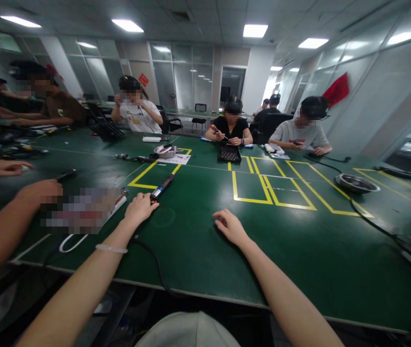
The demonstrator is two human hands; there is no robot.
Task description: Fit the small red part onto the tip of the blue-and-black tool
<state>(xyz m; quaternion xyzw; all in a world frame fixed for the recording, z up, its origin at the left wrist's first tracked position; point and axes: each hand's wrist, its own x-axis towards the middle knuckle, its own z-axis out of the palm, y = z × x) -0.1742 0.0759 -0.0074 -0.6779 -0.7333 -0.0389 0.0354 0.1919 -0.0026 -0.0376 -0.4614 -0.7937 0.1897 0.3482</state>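
My left hand [140, 208] lies on the green table with its fingers closed round the near end of a slim, dark electric screwdriver [164, 185] with a silver and blue middle. The far end of this tool points away to the right; the near end is hidden under my fingers. A black cord [154, 258] runs from beneath my left wrist over the table edge. My right hand [231, 226] rests on the table to the right, its fingers loosely bent and apart, holding nothing.
Beside my left arm lies a blurred-out flat object [86, 209] with a white strap. Another person's hands [42, 192] are at the left. Yellow tape outlines [252, 199], a round bowl [167, 152], a black tray [229, 154] and a round dish [357, 183] lie beyond. Co-workers sit opposite.
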